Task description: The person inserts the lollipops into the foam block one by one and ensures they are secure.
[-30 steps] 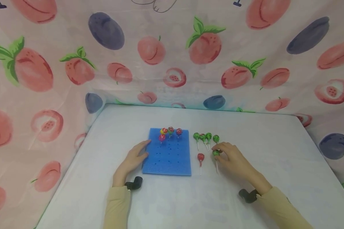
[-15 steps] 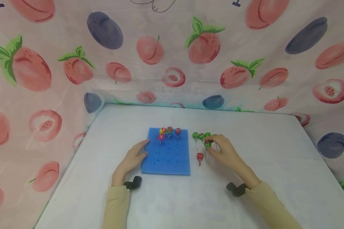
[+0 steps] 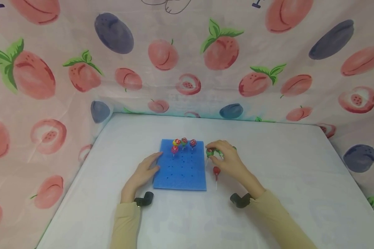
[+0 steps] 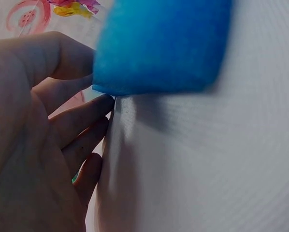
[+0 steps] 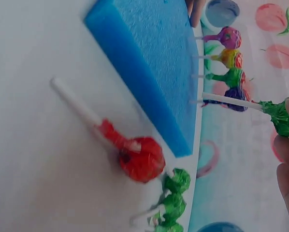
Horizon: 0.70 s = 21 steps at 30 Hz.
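My right hand (image 3: 226,159) pinches a green-wrapped lollipop (image 3: 209,152) by its head, just off the right edge of a blue foam board (image 3: 187,180). In the right wrist view that lollipop (image 5: 282,117) hangs above the table, its white stick pointing at the board. Against the board's left edge rests my left hand (image 3: 141,176), fingers relaxed; the left wrist view shows its fingertips touching the foam (image 4: 159,53). Four lollipops stand upright at the board's far end: yellow-red (image 3: 176,142), green-red (image 3: 184,141), purple (image 3: 193,143) and pink (image 3: 174,149).
A red lollipop (image 3: 216,170) lies on the white table (image 3: 283,166) right of the board. More green lollipops (image 5: 174,205) lie beyond it, partly hidden by my right hand in the head view. A fruit-print cloth (image 3: 187,65) hangs behind and at the sides.
My right hand has moved left with the green lollipop, from the right side of the loose lollipops to near the board's edge. My left hand has stayed at the board.
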Available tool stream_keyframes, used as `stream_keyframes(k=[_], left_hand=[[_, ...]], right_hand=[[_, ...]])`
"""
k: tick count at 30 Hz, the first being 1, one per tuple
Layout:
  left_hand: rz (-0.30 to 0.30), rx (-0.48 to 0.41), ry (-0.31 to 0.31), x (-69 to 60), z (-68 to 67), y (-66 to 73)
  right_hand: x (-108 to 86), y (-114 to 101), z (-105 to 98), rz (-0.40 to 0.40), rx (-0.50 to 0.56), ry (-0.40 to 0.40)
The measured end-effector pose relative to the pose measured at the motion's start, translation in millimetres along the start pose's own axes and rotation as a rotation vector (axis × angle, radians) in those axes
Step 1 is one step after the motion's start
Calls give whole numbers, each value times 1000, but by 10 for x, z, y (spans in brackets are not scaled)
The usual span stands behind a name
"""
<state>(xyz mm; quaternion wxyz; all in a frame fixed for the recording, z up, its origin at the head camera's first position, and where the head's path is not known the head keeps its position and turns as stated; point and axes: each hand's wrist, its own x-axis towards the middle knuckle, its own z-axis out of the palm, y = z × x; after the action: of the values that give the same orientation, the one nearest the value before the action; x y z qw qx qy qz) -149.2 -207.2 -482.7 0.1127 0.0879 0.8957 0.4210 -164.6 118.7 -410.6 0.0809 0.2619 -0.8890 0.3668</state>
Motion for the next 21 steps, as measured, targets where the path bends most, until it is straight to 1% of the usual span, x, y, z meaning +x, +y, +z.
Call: stream_keyframes(k=[6, 11, 17, 21], left_hand=[[-8, -2, -3, 4, -10, -3], [-10, -15, -2, 6, -7, -17], [2, -15, 3, 4, 2, -23], [-3, -20, 7, 5, 7, -16]], right_hand=[[126, -85, 140, -22, 27, 19], [227, -133, 240, -48, 23, 20], [333, -144, 346, -100, 17, 11], [384, -129, 416, -124, -1, 2]])
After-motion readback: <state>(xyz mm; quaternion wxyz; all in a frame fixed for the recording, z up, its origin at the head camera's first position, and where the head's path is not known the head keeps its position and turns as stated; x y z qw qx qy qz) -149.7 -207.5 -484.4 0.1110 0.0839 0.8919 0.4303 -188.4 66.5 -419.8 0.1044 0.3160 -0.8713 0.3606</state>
